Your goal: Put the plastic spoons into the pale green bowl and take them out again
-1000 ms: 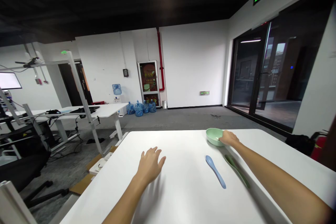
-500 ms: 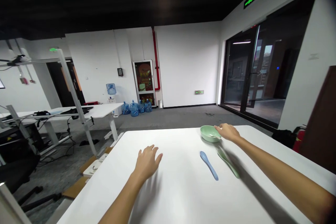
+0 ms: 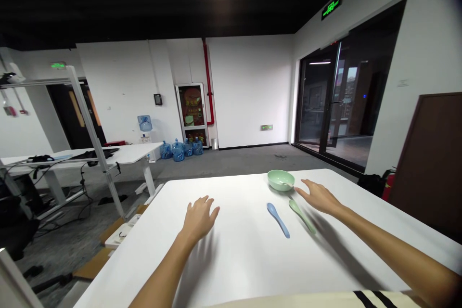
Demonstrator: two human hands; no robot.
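Observation:
A light green bowl (image 3: 278, 184) stands upright near the far edge of the white table (image 3: 234, 250); something small and pale, too small to make out, shows inside it. Just right of the bowl, my right hand (image 3: 318, 197) hovers with its fingers apart, holding nothing. Below that hand lies a green spoon (image 3: 302, 216), its handle toward me. A blue spoon (image 3: 278, 220) rests to its left, roughly parallel. Over the left part of the table my left hand (image 3: 199, 216) is spread, empty and away from the spoons.
Boxes (image 3: 122, 233) sit on the floor along the table's left side. Another white table (image 3: 139, 153) with a metal frame (image 3: 90, 125) stands farther left. Several blue water bottles (image 3: 178, 150) are by the wall, and glass doors (image 3: 332, 101) are at the right.
My right hand has moved off the bowl's rim, back and to the right. The view has turned slightly right. The bowl and spoons lie as before, and my left hand stays spread.

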